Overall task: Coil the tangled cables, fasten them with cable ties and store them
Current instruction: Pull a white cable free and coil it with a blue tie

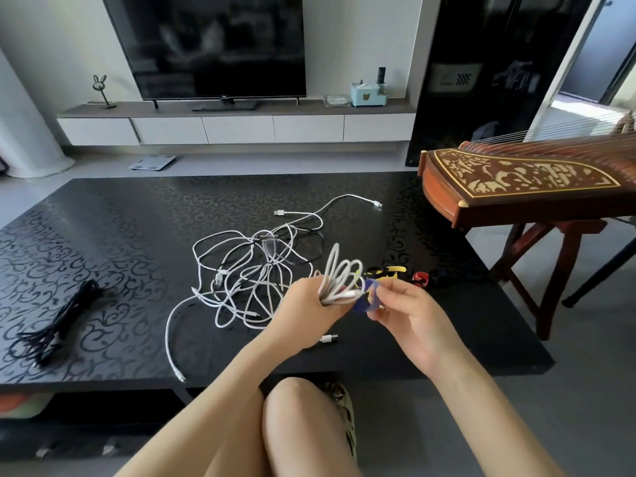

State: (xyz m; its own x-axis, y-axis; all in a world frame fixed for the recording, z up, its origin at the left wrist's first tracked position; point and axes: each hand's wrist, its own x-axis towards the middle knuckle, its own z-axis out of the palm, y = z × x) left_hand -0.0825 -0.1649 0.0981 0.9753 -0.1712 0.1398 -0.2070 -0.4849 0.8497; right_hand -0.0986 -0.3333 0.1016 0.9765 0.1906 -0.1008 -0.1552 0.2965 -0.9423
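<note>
My left hand point(306, 304) grips a coiled white cable point(339, 273) above the black table point(103, 235), its loops standing up from my fist. My right hand point(402, 315) pinches a blue cable tie point(365, 297) right beside that coil. A tangle of white and black cables point(247, 270) lies on the table's middle, with one white end point(179, 376) trailing to the front edge. More cable ties, yellow point(385, 271) and red point(420, 278), lie just behind my right hand. A bundled black cable point(58, 321) rests at the table's left.
A wooden zither point(523, 180) on a stand juts over the table's right far corner. A TV point(206, 46) stands on a low white cabinet point(237, 127) behind. My knees point(292, 407) are at the table's front edge. A loose white plug point(328, 338) lies below my hands.
</note>
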